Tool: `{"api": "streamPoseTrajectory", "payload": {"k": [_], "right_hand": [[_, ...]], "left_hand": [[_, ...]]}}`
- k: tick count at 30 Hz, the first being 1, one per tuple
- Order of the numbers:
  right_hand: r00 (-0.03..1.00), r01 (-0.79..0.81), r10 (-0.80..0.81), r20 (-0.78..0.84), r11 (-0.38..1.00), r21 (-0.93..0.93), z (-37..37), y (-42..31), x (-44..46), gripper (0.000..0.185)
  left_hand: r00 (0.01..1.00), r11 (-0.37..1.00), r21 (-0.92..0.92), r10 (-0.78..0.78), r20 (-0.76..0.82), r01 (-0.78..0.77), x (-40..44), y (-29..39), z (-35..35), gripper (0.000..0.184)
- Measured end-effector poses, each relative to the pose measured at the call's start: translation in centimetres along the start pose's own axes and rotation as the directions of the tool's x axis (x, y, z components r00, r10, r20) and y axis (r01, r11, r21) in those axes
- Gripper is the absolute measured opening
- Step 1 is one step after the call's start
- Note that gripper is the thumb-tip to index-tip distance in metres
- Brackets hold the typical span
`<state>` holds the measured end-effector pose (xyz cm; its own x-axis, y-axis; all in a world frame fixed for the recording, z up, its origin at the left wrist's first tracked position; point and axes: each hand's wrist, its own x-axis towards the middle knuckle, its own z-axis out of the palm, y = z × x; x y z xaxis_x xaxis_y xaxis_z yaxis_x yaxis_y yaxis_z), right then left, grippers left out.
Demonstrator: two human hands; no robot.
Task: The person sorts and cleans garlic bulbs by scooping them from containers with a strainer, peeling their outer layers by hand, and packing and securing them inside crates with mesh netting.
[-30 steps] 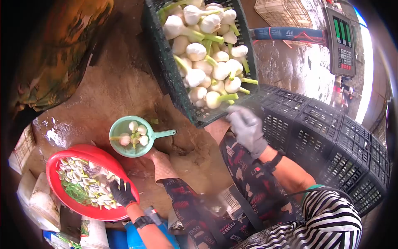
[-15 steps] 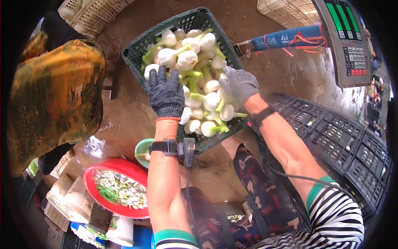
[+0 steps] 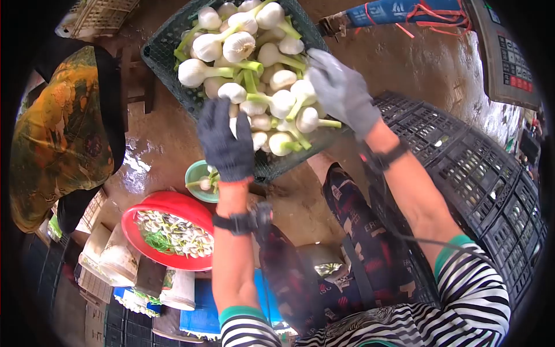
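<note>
Wet floor (image 3: 428,63); red basin (image 3: 173,200), black crates (image 3: 477,179) near garlic crate (image 3: 295,165).

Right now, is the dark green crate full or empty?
Well filled: garlic bulbs lie heaped in the dark green crate, hiding most of its floor.

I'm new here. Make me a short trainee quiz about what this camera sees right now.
1. True or false: the left hand is gloved in a darker colour than the right hand.
2. Choose one. What colour is the tub at lower left in the picture? A: blue. B: red. C: white.
3. Fill in: the crate by the hands is full of ____.

Key: 1. True. 2. B. 3. Garlic.
</note>
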<state>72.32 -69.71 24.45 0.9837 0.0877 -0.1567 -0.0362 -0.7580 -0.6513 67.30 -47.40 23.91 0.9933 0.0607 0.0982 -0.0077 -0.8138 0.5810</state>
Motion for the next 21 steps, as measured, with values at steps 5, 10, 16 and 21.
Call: {"api": "streamPoseTrajectory", "payload": {"k": [5,10,16,21], "right_hand": [[0.941,-0.303,0.283,0.187,0.949,0.086,-1.5,0.0,-8.9,0.037],[0.961,-0.185,0.231,0.150,0.946,-0.267,4.3,0.2,-8.9,0.048],[0.810,-0.363,0.473,0.347,0.869,-0.337,4.8,-0.1,-7.0,0.052],[0.883,-0.455,0.452,0.128,0.890,-0.007,0.6,-1.9,-6.7,0.047]], "left_hand": [[0.917,0.999,-0.010,-0.042,0.398,0.050,-8.8,3.1,2.0,0.044],[0.886,0.975,0.165,-0.203,0.416,0.146,-8.9,3.1,6.3,0.033],[0.916,0.961,0.020,-0.270,0.298,0.277,-4.7,4.4,2.6,0.031],[0.838,0.897,-0.039,-0.394,0.377,0.440,5.0,4.7,5.2,0.043]]}}
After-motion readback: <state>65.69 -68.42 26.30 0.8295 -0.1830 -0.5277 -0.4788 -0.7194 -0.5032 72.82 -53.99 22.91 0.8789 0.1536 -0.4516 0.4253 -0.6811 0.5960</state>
